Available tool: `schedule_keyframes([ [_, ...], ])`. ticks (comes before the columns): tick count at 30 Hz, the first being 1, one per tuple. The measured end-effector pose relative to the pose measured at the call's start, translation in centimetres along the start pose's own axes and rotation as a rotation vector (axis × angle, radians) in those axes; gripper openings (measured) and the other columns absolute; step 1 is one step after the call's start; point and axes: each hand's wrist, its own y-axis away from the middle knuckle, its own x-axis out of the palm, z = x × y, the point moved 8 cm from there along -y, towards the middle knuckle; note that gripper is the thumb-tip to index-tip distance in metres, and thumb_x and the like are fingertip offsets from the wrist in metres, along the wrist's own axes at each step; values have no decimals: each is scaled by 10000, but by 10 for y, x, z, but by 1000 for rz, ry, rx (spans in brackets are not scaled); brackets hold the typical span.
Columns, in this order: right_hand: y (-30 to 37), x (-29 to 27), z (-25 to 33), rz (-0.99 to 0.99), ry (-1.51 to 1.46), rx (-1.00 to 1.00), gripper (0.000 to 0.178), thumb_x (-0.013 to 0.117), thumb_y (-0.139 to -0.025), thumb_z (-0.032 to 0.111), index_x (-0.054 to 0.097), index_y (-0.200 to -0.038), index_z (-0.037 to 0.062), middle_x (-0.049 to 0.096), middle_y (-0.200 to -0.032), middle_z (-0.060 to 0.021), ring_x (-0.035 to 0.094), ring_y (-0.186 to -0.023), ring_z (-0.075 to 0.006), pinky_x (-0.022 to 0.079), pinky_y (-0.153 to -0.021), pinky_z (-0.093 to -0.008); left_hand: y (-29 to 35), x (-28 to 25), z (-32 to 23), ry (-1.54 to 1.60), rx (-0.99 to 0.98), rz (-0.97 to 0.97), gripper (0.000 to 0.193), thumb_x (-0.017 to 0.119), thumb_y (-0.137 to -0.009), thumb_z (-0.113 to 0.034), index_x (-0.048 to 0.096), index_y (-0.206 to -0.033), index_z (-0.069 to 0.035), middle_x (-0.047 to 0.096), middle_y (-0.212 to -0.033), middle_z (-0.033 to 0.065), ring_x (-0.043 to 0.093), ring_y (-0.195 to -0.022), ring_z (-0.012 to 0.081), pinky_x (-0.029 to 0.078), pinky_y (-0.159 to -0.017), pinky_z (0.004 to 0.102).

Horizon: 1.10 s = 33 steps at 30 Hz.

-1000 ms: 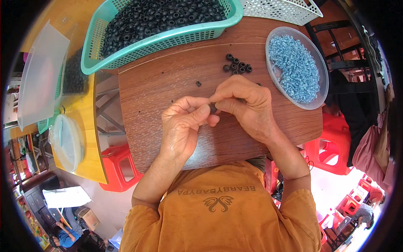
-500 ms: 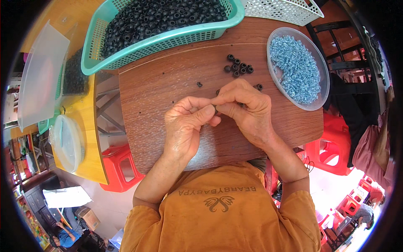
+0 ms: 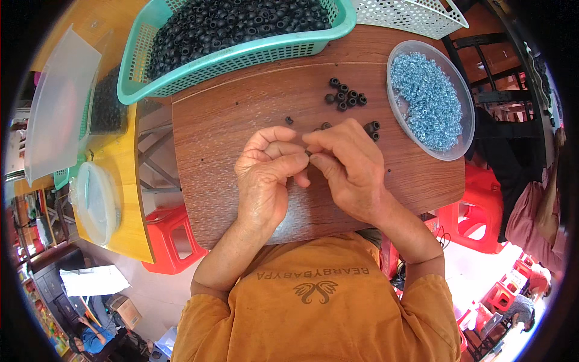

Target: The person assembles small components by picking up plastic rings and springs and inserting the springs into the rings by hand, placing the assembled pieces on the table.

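My left hand (image 3: pixel 265 172) and my right hand (image 3: pixel 356 172) meet above the brown table (image 3: pixel 223 139). Both pinch at a small dark piece (image 3: pixel 309 152) between thumb and fingertips; most of it is hidden, so its exact kind does not show. Just beyond my hands lies a cluster of round black hollow pieces (image 3: pixel 342 99), with a few more black pieces (image 3: pixel 373 128) beside my right knuckles. A round clear tub (image 3: pixel 464 142) of small light-blue transparent rings (image 3: pixel 422 99) stands to the right.
A green mesh basket (image 3: pixel 235 63) heaped with black pieces (image 3: pixel 241 24) stands at the far side, beside a white perforated basket (image 3: pixel 410 15). On the left, a yellow table (image 3: pixel 129 205) bears a lidded tub (image 3: pixel 96 202). Red stools (image 3: pixel 172 238) flank the table.
My right index finger has lifted and curled back from the left fingertips. The left fingers have spread slightly. Both thumbs stay close together at the small dark piece.
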Motion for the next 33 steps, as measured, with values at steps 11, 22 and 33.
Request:
schedule_keyframes([
  [11, -1, 9, 12, 151, 41, -16, 389, 754, -630, 98, 601, -971, -12, 577, -828, -114, 518, -745, -278, 432, -631, -373, 0, -6, 4, 59, -12, -61, 392, 597, -727, 121, 501, -1090, 8, 637, -755, 80, 532, -555, 88, 391, -454, 189],
  [22, 3, 4, 9, 22, 101, -164, 303, 742, -603, 36, 600, -864, -24, 552, -748, -107, 485, -637, -265, 414, -565, -349, 9, 1, 1, 6, -103, -48, 313, 676, -794, 10, 544, -1075, 44, 648, -769, 74, 454, -467, 38, 363, -447, 178],
  [33, 9, 10, 11, -4, 118, -308, 261, 706, -632, 83, 581, -833, -26, 508, -721, -92, 461, -621, -254, 383, -530, -354, 12, 2, -3, -160, 5, 27, 321, 639, -809, 47, 524, -1107, 78, 648, -791, 113, 561, -537, 103, 430, -398, 193],
])
